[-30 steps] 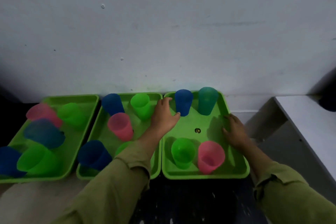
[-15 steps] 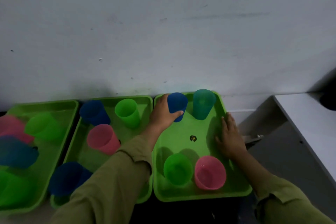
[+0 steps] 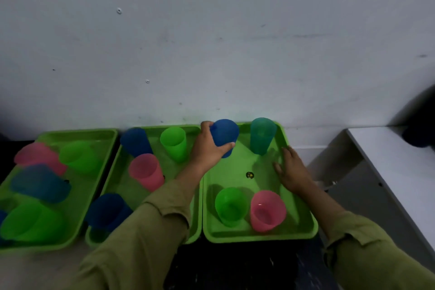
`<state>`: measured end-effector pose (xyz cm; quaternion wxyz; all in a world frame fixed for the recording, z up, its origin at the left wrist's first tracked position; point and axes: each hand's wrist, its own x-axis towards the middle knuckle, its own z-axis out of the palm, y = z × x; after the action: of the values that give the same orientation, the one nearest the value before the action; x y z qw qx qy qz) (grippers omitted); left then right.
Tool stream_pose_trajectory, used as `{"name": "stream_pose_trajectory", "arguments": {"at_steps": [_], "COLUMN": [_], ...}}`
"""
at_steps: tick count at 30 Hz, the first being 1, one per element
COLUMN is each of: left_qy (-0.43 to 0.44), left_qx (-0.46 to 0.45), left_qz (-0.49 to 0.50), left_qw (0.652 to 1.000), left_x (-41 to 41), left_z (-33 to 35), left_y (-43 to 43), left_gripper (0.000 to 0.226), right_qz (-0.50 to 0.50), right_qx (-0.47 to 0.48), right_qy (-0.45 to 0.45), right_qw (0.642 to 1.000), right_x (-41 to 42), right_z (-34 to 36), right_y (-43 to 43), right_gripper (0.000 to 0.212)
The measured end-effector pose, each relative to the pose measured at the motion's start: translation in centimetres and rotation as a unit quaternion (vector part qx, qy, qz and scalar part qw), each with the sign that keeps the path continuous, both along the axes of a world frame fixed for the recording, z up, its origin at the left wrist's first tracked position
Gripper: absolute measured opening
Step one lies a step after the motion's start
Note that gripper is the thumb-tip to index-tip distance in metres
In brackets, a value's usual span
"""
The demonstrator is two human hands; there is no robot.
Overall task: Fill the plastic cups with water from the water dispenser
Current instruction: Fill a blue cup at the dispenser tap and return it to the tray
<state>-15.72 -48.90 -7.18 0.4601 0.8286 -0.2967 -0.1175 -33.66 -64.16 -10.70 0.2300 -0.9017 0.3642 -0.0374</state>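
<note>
Left hand [image 3: 207,148] grips blue cup [image 3: 224,135]; right hand [image 3: 293,172] lies spread flat on green tray [image 3: 303,226].

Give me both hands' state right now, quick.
Left hand: closed around the blue cup at the back of the right tray.
Right hand: open, flat on that tray, holding nothing.
</note>
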Motion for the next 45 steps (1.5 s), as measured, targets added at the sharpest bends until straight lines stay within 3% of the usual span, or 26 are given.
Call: {"name": "stream_pose_trajectory", "arguments": {"at_steps": [9, 25, 33, 45], "left_qy": [-0.014, -0.022, -0.003, 0.004], "left_qx": [-0.102, -0.212, -0.189, -0.164], "left_qz": [0.038, 0.098, 0.061, 0.074], "left_qw": [0.994, 0.972, 0.98, 0.984], "left_x": [-3.6, -1.6, 2.4, 5.8], "left_z": [4.9, 8.1, 6.9, 4.2], "left_y": [8.2, 26.8, 37.7, 53.4], "left_gripper": [0.071, 0.069, 0.066, 0.066], "right_qz": [0.042, 0.13, 0.101, 0.113], "right_qx": [-0.018, -0.041, -0.027, -0.027], "right_qy": [-0.093, -0.118, -0.173, -0.167], "right_qw": [0.995, 0.984, 0.979, 0.979], "right_x": [-0.2, 5.6, 10.0, 13.4], "right_z": [6.8, 11.2, 10.3, 8.6], "right_y": [6.5, 25.6, 37.5, 51.6], "right_gripper": [0.051, 0.054, 0.046, 0.041]}}
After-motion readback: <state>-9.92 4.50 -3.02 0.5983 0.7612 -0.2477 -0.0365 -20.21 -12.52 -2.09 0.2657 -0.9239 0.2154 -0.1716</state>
